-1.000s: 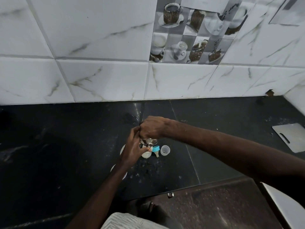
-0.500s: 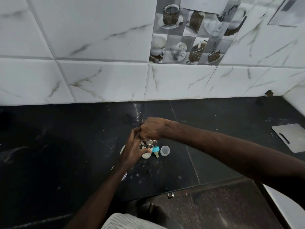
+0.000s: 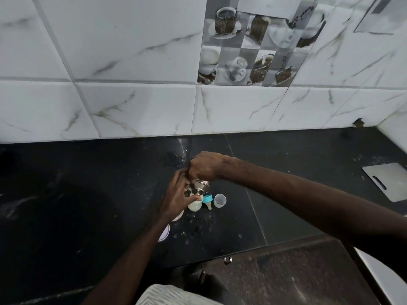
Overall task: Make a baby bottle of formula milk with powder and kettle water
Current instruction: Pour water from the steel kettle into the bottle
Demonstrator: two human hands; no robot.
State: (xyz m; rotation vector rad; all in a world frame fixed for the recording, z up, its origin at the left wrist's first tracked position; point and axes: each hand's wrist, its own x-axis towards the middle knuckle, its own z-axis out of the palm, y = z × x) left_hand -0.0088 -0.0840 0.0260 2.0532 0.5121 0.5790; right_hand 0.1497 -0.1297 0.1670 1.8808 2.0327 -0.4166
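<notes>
A small baby bottle [image 3: 195, 206] holding white milk stands on the black counter [image 3: 88, 194]. A steel funnel [image 3: 200, 187] sits in its neck. My left hand [image 3: 176, 198] wraps around the bottle from the left. Just above, my right hand [image 3: 203, 165] is closed, knuckles up, its fingertips pinched at the funnel's left rim; anything else in those fingers is hidden. To the right of the bottle lie its blue teat ring [image 3: 207, 199] and a clear cap [image 3: 220, 200].
Two white round lids [image 3: 164, 234] peek out under my left forearm. A grey cutting board [image 3: 389, 181] lies at the right edge. A tiled wall [image 3: 132, 106] backs the counter. White powder specks dot the counter in front of the bottle.
Both hands stay on the bottle and funnel; the right hand has shifted only slightly over the funnel.
</notes>
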